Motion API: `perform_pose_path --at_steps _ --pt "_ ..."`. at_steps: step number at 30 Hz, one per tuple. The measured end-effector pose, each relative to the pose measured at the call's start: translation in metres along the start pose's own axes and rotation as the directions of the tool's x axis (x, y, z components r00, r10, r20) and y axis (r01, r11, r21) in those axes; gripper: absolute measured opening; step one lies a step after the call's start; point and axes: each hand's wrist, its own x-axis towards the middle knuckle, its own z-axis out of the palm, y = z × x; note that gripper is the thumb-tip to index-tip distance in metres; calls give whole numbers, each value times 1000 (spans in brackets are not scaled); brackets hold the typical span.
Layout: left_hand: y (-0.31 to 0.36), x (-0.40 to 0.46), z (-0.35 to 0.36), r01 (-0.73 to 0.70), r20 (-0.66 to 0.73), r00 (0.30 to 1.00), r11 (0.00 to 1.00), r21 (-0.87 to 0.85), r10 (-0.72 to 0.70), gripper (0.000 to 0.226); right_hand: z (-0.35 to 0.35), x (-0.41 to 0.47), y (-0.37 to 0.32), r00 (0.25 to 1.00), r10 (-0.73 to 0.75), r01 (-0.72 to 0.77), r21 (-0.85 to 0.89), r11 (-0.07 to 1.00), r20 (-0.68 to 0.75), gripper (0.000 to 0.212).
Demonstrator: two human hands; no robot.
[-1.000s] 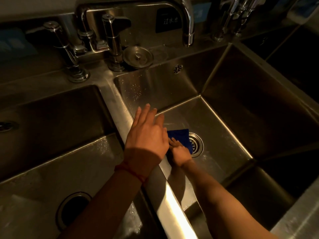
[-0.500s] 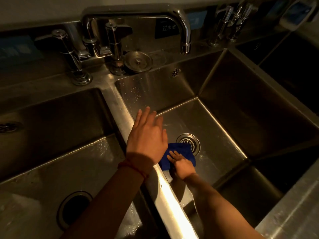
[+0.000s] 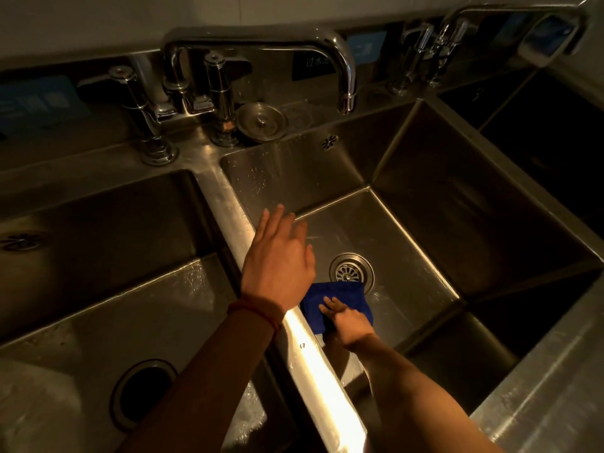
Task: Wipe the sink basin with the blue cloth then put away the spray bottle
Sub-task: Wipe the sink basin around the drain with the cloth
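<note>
— Where were our hands, starting from the near side?

— Our right hand (image 3: 351,322) pressed the folded blue cloth (image 3: 336,304) with straight fingers on the floor of the steel sink basin (image 3: 408,243), just beside the round metal drain strainer (image 3: 352,271). Our left hand (image 3: 277,259) hovered relaxed, holding nothing, above the steel divider (image 3: 225,204).

— How far were we, in our judgement?

— We were in the wiping step; the spray bottle was not visible, so that part remained.

— Any writing?

— A dark wall label (image 3: 313,63) behind the curved chrome faucet (image 3: 343,60) had Chinese characters, too dim for us to read.
</note>
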Motion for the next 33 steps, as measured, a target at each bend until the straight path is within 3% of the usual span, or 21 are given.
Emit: perform_pose_path --at_steps 13,33 --pt "-1 1 2 7 6 1000 1000 -9 -7 44 15 -4 -3 950 60 -103 -125 987 -306 54" --pt "-1 3 2 31 59 998 999 -9 -31 46 -48 -5 0 906 73 -112 -70 991 -418 45"
